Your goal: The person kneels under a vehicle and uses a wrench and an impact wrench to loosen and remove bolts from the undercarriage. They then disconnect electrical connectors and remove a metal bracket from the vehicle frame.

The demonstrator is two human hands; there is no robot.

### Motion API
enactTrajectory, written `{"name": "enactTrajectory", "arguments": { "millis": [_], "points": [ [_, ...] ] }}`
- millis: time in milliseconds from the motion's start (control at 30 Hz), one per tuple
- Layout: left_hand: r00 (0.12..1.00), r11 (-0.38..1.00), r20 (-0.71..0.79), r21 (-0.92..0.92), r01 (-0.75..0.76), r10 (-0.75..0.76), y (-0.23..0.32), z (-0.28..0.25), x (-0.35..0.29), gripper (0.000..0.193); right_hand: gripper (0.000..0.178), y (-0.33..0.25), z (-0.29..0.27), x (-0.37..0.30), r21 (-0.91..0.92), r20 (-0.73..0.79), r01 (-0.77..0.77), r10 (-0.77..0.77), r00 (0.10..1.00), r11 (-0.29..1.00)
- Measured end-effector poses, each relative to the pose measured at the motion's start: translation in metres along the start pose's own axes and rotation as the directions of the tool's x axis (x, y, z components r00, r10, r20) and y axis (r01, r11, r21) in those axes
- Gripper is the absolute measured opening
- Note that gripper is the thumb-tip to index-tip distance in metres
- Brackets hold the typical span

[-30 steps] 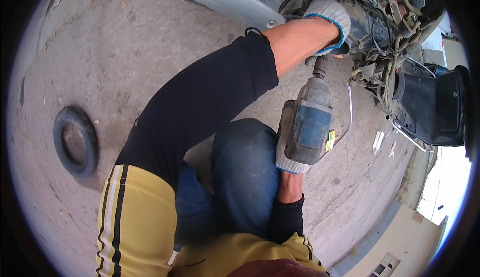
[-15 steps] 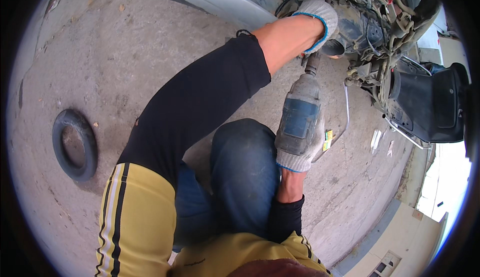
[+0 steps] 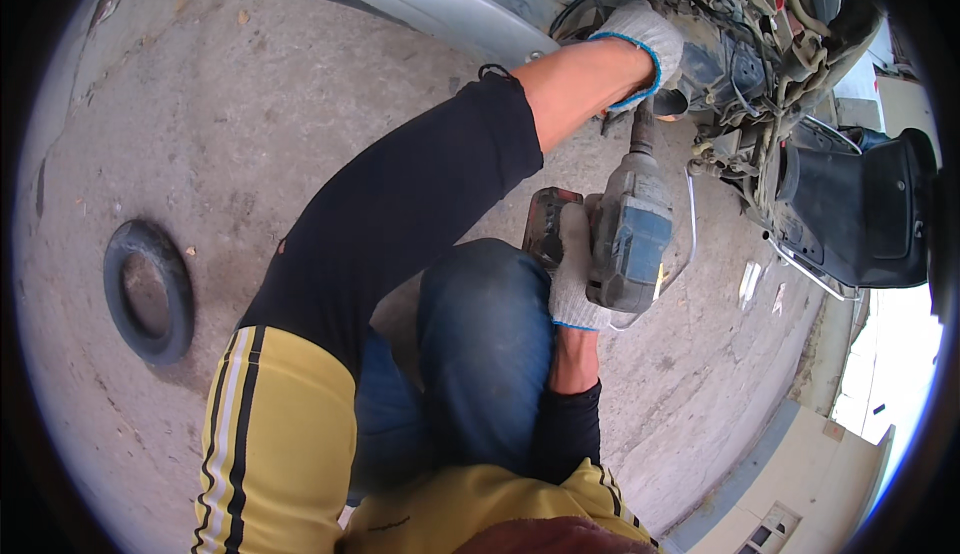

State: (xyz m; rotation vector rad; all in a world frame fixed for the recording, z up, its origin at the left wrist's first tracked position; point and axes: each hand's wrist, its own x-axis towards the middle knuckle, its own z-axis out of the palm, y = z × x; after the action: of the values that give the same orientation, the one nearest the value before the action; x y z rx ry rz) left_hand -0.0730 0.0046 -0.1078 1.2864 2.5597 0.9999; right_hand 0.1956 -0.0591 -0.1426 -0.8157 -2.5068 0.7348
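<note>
My right hand (image 3: pixel 577 279), in a pale knitted glove, grips a blue and grey cordless impact wrench (image 3: pixel 637 234). The tool lies on its side, its dark battery (image 3: pixel 549 226) toward my knee. Its socket (image 3: pixel 643 132) points away from me toward the underside of a partly stripped motorbike (image 3: pixel 725 54). At the near side of the machine is my left hand (image 3: pixel 645 36), gloved the same way with a blue cuff edge. Its fingers are hidden behind the glove's back and the parts. Whether the socket sits on a fastener I cannot tell.
A silver side cover (image 3: pixel 440 4) runs along the far edge. Cables and bare metal parts hang at the upper right, beside a black seat-like part (image 3: pixel 865 204). A black rubber ring (image 3: pixel 150 292) lies on the concrete floor (image 3: pixel 230 154) at left.
My right hand has rolled the impact wrench over, bringing its battery into sight on the left, and its body has shifted right. My left hand has shifted slightly right.
</note>
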Motion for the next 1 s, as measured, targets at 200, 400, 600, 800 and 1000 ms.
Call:
{"name": "enactTrajectory", "arguments": {
  "millis": [200,400,600,800,1000],
  "points": [
    [0.995,0.988,0.03,0.119,-0.1,0.097,0.01,-0.016,-0.006,0.03,0.036,0.04,0.007,0.002,0.137,0.04,-0.019,0.014,0.999,0.99],
    [0.988,0.98,0.053,0.128,-0.154,0.148,0.006,-0.016,-0.008,0.027,0.047,0.066,0.019,0.002,0.306,0.054,-0.015,-0.001,0.999,0.952],
    [0.992,0.985,-0.016,0.123,-0.121,0.123,0.006,-0.009,-0.004,0.03,0.048,0.048,0.011,0.001,0.392,0.044,-0.101,0.091,0.995,0.914],
    [0.984,0.966,-0.011,0.193,-0.172,0.177,0.009,-0.007,-0.001,0.045,0.052,0.069,0.012,0.006,0.954,0.293,-0.293,0.003,0.956,0.069],
    [0.994,0.989,0.012,0.098,-0.112,0.112,0.007,-0.008,-0.002,0.056,0.053,0.056,0.011,0.011,0.456,0.02,-0.004,-0.006,1.0,0.89]
  ]
}}
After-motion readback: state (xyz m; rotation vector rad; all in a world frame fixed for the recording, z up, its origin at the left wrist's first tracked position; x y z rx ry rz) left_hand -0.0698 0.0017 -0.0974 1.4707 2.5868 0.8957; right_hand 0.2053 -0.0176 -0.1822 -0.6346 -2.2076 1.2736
